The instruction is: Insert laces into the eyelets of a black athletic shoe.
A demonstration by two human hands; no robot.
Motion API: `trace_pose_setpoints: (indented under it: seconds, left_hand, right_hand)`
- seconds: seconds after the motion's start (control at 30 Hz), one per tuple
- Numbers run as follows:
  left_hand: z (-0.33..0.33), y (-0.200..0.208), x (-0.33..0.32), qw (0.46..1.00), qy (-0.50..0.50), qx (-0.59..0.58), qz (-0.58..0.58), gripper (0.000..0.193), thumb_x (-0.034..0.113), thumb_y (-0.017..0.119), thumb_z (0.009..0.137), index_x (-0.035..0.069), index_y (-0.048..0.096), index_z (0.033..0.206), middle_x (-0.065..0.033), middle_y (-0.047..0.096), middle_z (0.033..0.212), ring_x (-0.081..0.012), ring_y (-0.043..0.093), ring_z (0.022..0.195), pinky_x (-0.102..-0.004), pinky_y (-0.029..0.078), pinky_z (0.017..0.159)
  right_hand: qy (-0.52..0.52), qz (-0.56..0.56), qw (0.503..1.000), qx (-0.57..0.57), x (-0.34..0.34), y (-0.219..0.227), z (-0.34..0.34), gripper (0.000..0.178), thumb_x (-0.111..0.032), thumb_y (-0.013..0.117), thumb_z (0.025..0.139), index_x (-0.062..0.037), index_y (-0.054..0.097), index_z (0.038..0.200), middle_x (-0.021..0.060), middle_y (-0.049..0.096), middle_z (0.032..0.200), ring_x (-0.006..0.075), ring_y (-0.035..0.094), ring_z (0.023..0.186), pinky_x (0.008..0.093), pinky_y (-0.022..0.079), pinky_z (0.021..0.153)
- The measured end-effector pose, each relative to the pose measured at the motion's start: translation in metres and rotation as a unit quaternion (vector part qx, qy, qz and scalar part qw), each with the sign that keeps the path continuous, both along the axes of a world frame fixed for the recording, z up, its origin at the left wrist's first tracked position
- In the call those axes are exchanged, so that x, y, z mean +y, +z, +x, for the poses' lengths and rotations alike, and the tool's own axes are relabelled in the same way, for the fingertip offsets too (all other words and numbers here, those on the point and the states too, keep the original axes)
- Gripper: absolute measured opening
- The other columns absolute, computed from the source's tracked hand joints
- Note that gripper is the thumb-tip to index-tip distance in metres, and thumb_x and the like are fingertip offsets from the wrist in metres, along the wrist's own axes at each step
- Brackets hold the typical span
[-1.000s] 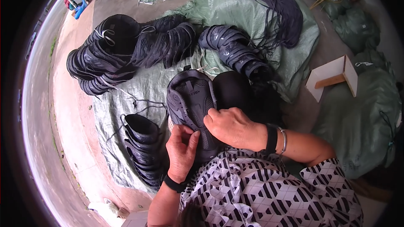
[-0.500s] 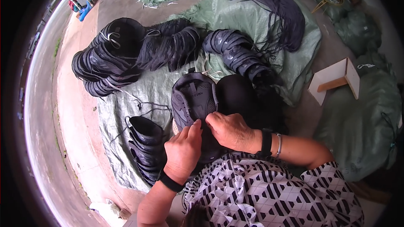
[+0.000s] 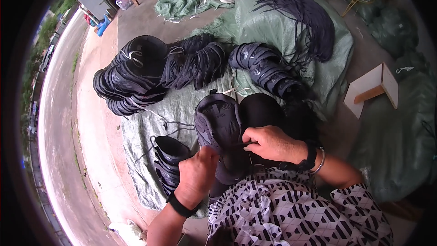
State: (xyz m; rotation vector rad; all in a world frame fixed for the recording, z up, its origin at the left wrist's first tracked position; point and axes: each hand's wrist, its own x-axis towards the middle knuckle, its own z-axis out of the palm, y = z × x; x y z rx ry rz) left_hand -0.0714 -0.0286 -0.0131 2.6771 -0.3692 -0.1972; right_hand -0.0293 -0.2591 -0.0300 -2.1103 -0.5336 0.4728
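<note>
Fingers [image 3: 253, 136] at shoe [image 3: 219, 114], tarp [image 3: 187, 105] on floor [image 3: 141, 20]

Just one view, a head-worn fisheye looking down at the hands [image 3: 196, 173] from pretty close, wide enough to catch the road [image 3: 63, 141] off left.

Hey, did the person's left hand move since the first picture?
Yes, leftward. Against the short row of black shoe uppers on the sheet, the left hand is closer, now overlapping its edge in view.
</note>
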Motion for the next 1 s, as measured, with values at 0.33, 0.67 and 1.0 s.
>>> trace_pose_setpoints:
  seconds: [0.33,0.67,1.0]
  left_hand:
    - [0.0,-0.015,-0.001,0.858,0.152,0.329,-0.365,0.043,0.036,0.05,0.096,-0.004,0.059,0.08,-0.0059,0.058,0.057,-0.0116,0.057,0.049,-0.0228,0.043,0.045]
    - [-0.033,0.011,0.137,0.541,0.306,-0.025,-0.783,0.022,0.027,0.048,0.098,0.007,0.058,0.098,0.0065,0.031,0.057,-0.0028,0.027,0.047,-0.0167,0.035,0.05]
    - [-0.106,0.075,0.427,0.497,0.622,-0.398,-0.456,0.028,0.035,0.058,0.091,0.017,0.065,0.111,0.0084,0.038,0.067,-0.0032,0.035,0.056,-0.0231,0.051,0.073]
  right_hand:
    - [0.041,-0.077,0.995,-0.039,-0.004,-0.015,-0.007,0.017,-0.02,0.063,0.081,-0.0032,0.061,0.078,0.0159,0.064,0.071,0.0354,0.063,0.073,0.0441,0.049,0.066]
    - [-0.009,0.586,0.76,0.281,-0.099,0.02,0.01,0.022,-0.016,0.058,0.09,0.004,0.065,0.091,0.0189,0.054,0.127,0.0128,0.055,0.065,0.0204,0.046,0.052]
    - [-0.204,0.698,0.671,0.145,-0.259,0.01,-0.004,0.022,-0.014,0.048,0.096,0.0027,0.056,0.11,0.0081,0.05,0.119,0.0065,0.042,0.057,0.0209,0.038,0.048]
